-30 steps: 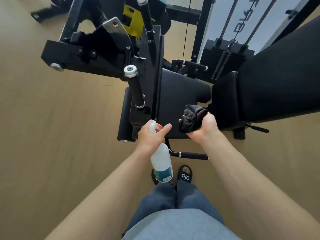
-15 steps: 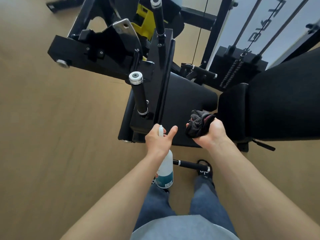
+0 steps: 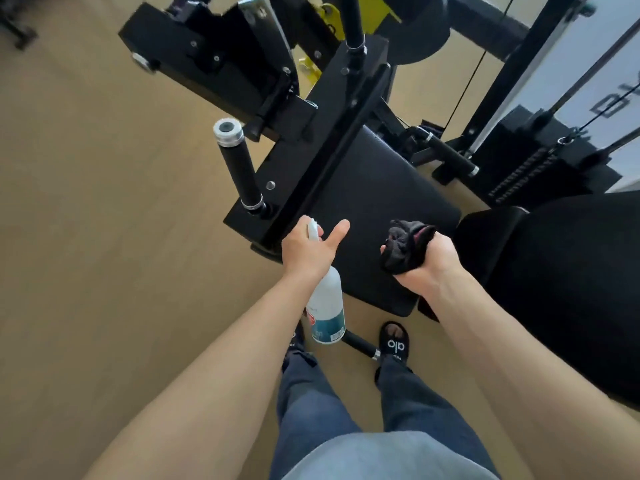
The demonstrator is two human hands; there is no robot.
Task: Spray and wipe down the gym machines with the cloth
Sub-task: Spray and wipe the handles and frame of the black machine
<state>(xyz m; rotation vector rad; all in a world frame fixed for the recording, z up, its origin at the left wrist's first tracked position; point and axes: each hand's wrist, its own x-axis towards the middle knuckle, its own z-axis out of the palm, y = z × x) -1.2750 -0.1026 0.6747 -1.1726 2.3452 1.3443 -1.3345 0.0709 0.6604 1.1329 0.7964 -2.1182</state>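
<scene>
Cloth (image 3: 405, 245), dark and bunched, sits gripped in the curled fingers (image 3: 389, 252) of the right hand (image 3: 427, 263), above the black seat pad (image 3: 374, 202). Left hand (image 3: 308, 251) fingers wrap the spray bottle (image 3: 327, 306) neck, thumb extended, nozzle pointing beyond the fingertips toward the machine frame (image 3: 311, 150).

white spray bottle (image 3: 327, 306), bunched black cloth (image 3: 403, 247)

I see my left hand (image 3: 306, 252) holding the spray bottle (image 3: 327, 308), right hand (image 3: 427, 263) gripping the cloth (image 3: 405, 245) over the black seat pad (image 3: 377, 188)
</scene>
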